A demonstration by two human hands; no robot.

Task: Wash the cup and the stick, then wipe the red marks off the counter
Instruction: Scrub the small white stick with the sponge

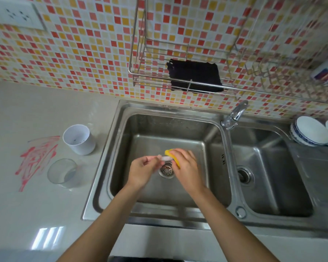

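Note:
Over the drain of the left sink basin [178, 125], my left hand [143, 172] grips one end of a pale stick [165, 158]. My right hand [186, 167] holds a yellow sponge [171, 155] folded around the stick's other end. On the counter to the left of the sink stand a white cup [79, 139] and, nearer to me, a clear glass cup [62, 173] with a little water in it. Red marks [36, 157] are smeared on the counter [36, 214] just left of both cups.
A faucet [235, 114] stands between the two basins; the right basin [269, 167] holds nothing. White bowls [311, 132] sit at the far right. A wire rack [178, 80] on the tiled wall holds a black cloth [195, 76].

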